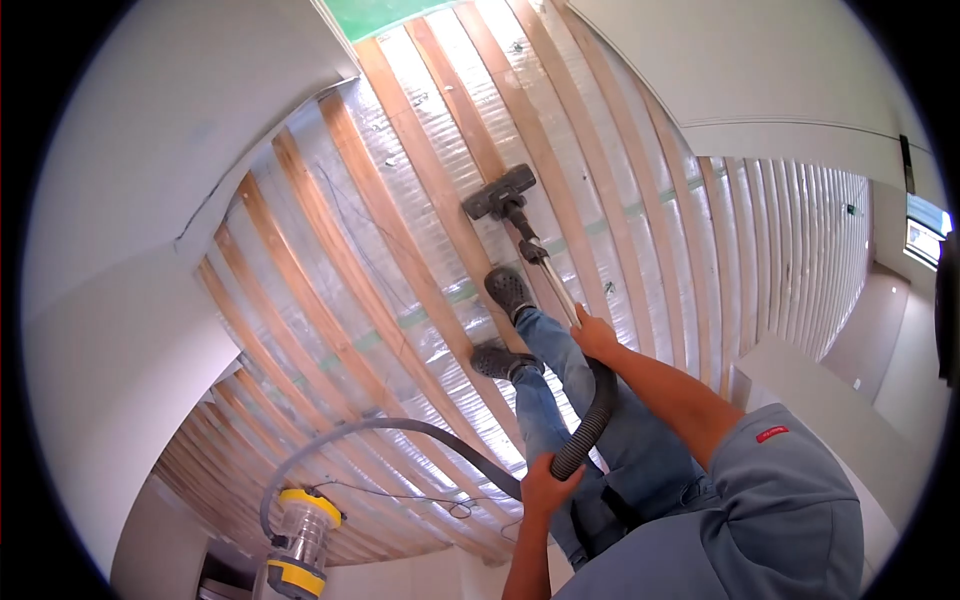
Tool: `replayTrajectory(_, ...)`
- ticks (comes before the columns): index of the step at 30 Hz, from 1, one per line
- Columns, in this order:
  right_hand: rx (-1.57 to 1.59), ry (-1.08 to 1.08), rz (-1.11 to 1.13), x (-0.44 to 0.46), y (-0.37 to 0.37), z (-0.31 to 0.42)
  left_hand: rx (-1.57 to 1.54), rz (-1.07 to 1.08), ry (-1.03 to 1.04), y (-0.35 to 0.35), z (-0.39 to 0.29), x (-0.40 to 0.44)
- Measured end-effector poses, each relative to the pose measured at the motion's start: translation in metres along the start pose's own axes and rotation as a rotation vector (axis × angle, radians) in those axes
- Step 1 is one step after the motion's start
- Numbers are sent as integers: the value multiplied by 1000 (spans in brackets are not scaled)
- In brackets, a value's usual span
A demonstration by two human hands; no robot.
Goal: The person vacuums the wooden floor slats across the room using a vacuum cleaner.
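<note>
My right hand (596,335) is closed around the upper end of a vacuum cleaner's metal wand (560,290). The wand slants away to a dark floor head (499,192), which rests across the wooden battens ahead of my feet. My left hand (548,486) grips the ribbed grey hose (590,425) near my thigh. From there the hose (385,424) loops left to the vacuum cleaner (302,540), a clear canister with yellow bands. My fingers partly hide where the hose and wand are held.
Wooden battens (410,130) run over shiny foil sheeting (440,190), with gaps between them. My feet stand there in dark clogs (508,290). A thin cord (400,495) trails by the canister. White walls (150,150) border the left, and a white panel (770,70) the upper right.
</note>
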State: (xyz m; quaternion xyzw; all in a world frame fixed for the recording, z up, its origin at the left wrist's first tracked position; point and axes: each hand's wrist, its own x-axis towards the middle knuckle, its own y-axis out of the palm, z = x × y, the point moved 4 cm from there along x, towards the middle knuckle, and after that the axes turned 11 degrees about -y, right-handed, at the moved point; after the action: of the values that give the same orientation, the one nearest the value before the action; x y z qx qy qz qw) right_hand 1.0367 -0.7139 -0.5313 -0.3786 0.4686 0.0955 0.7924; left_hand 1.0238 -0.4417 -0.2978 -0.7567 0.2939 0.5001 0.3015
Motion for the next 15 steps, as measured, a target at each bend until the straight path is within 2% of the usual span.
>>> replayTrajectory(3,21,-68,-111,76,-20,43,-54,-113,-32,-11,-24,17)
replayTrajectory(9,74,-171,-273,228,-116,147,-261,-265,-74,-45,-99,78)
replayTrajectory(11,66,-220,-288,262,-156,179,-320,-348,140,-50,-127,92)
replayTrajectory(14,88,-236,-206,303,-195,203,-301,-385,238,-62,-161,105)
replayTrajectory(15,88,-241,-221,319,-193,193,-304,-330,201,-66,-166,106)
